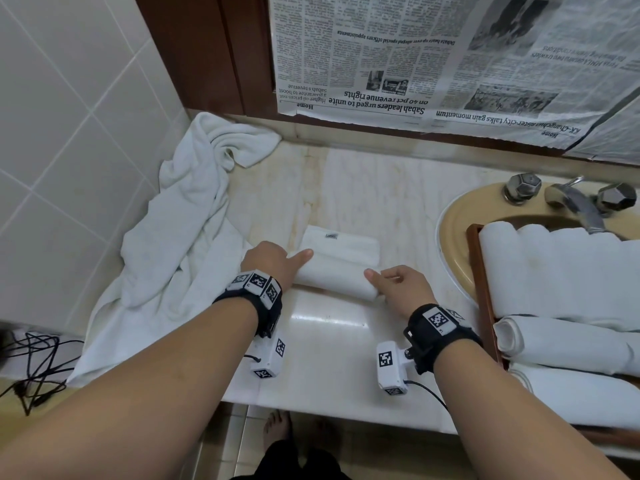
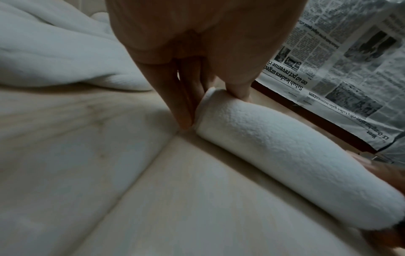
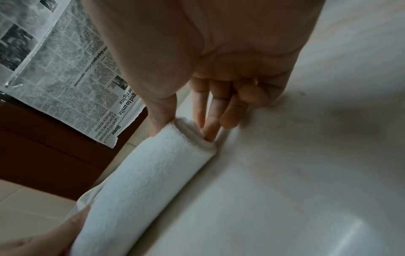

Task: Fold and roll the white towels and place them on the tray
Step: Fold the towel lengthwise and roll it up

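Observation:
A white towel (image 1: pixel 332 275) lies half rolled on the marble counter (image 1: pixel 329 358). Its flat, unrolled part (image 1: pixel 343 244), with a small label, lies beyond the roll. My left hand (image 1: pixel 294 265) holds the roll's left end (image 2: pixel 285 152), thumb on top and fingers against the end face. My right hand (image 1: pixel 377 285) holds the right end (image 3: pixel 140 190), thumb over the roll and a finger tucked into its end. The brown wooden tray (image 1: pixel 479 271) sits across the sink at the right, holding several rolled white towels (image 1: pixel 561 271).
A heap of unfolded white towels (image 1: pixel 180 230) fills the counter's left side against the tiled wall. The beige sink (image 1: pixel 453 237) and its faucet (image 1: pixel 575 206) are at the right. Newspaper (image 1: pixel 433 57) covers the wall behind. Black cables (image 1: pixel 34 368) lie at lower left.

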A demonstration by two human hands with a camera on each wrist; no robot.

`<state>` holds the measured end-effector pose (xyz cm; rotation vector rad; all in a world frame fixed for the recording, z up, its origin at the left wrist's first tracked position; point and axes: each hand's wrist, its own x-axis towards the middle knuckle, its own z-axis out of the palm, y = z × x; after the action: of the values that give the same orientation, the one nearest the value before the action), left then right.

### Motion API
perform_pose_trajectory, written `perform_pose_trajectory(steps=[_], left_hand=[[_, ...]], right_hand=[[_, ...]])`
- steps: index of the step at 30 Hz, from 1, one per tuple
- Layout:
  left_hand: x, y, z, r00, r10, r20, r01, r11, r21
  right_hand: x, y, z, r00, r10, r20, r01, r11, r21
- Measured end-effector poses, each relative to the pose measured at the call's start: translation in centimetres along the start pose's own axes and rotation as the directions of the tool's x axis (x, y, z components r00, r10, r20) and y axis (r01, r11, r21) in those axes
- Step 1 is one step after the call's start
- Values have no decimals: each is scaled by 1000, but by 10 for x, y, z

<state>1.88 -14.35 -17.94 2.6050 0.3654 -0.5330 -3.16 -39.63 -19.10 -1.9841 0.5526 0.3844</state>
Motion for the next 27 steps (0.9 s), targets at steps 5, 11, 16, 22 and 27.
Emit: perform_pose_trajectory(steps=[5,11,16,22,27], left_hand=[[-8,0,3,993,30,-111,-51,979,-197],[-21,-5,5,970,192,-150,-208,973,-98],[-26,-35,2,947,320,-13,-318,936,-148],[-41,-57,5,917,397,32,-392,914,-102],[-57,-63,12,940,337,57,-324,932,-164]], right_hand=[[-15,7,14,985,-132,-108,148,976,158],[-23,15,18,972,-201,-120,208,977,48],[-31,25,14,968,-252,7,253,967,-32],[-35,30,7,963,-259,79,265,960,-94],[-32,34,4,963,-216,160,244,954,-176]])
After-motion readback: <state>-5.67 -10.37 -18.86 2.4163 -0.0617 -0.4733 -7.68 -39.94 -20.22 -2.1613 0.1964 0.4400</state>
